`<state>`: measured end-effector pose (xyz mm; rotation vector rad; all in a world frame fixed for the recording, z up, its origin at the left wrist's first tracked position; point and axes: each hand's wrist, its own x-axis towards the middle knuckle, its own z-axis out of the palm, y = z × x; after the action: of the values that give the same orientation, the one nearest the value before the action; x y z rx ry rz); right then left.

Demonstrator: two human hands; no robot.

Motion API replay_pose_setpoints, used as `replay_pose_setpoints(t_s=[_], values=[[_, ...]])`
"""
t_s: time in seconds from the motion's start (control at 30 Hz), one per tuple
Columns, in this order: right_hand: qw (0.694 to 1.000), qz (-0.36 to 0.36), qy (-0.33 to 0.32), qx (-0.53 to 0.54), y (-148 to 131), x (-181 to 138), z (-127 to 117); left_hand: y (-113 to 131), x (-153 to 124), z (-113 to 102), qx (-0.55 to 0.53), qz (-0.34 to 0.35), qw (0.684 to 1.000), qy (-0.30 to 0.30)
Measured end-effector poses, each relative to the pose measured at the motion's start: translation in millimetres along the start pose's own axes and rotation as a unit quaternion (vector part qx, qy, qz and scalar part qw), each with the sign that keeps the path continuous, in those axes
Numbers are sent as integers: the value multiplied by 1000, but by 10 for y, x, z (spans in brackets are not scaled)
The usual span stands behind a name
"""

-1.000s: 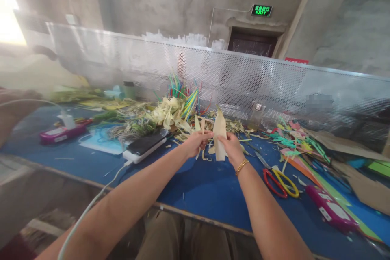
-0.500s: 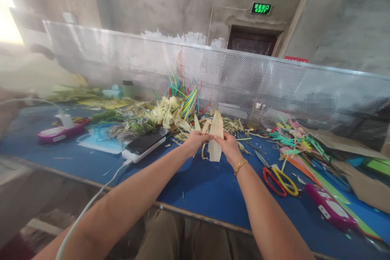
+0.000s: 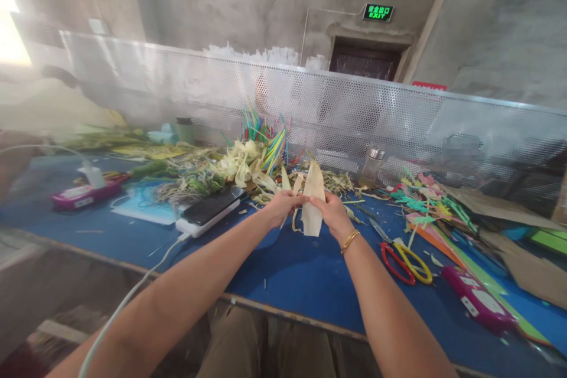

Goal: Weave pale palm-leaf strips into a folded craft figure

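A pale dry corn husk (image 3: 312,196) stands upright above the blue table (image 3: 301,274), pinched from both sides. My left hand (image 3: 280,208) grips its left edge, where thin torn strips hang down. My right hand (image 3: 333,214), with a gold bracelet at the wrist, grips its right edge. Both hands have their fingers closed on the husk and meet at its middle. Behind them lies a heap of husk pieces and shreds (image 3: 248,166).
Red-and-yellow scissors (image 3: 405,260) lie right of my right hand, with a pink box (image 3: 479,305) beyond. A phone on a white power bank (image 3: 207,211) with a cable sits to the left. Coloured strips (image 3: 266,137), a jar (image 3: 372,168) and a perforated metal screen (image 3: 398,124) stand behind.
Both hands with the husk have shifted slightly left and lower; the hands have drawn closer together on it.
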<state>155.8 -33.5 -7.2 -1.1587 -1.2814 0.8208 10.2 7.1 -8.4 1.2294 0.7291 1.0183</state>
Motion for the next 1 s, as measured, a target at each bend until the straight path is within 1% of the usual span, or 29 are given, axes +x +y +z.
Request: replay_pose_setpoints(t_s=[0.13, 0.27, 0.33, 0.4, 0.53, 0.63, 0.7, 0.77, 0.83, 0.87, 0.93, 0.97, 1.0], values=[[999, -6, 33, -18, 4, 13, -2, 23, -29, 35, -27, -8, 999, -41], [999, -1, 32, 2, -20, 8, 28, 77, -78, 79, -118, -44, 991, -45], [999, 4, 33, 12, -13, 14, 26, 115, -103, 86, -137, -57, 987, -55], [999, 13, 50, 16, 16, 36, -5, 156, -123, 78, -163, -71, 982, -69], [993, 39, 111, 28, 94, 108, -122, 240, -141, 26, -248, -84, 960, -101], [984, 57, 165, 40, 120, 166, -227, 316, -160, -22, -288, -82, 944, -140], [975, 65, 208, 49, 122, 203, -312, 381, -180, -57, -329, -77, 927, -161], [962, 72, 254, 62, 120, 235, -409, 445, -192, -101, -385, -57, 907, -160], [950, 77, 293, 82, 117, 258, -500, 492, -176, -160, -442, -21, 887, -129], [944, 77, 305, 95, 117, 266, -536, 503, -155, -194, -466, -3, 879, -101], [938, 76, 315, 123, 116, 275, -575, 501, -95, -263, -494, 22, 869, 12], [937, 74, 312, 137, 116, 277, -577, 492, -61, -294, -495, 31, 864, 84], [938, 72, 306, 148, 116, 277, -567, 479, -30, -317, -494, 35, 862, 114]])
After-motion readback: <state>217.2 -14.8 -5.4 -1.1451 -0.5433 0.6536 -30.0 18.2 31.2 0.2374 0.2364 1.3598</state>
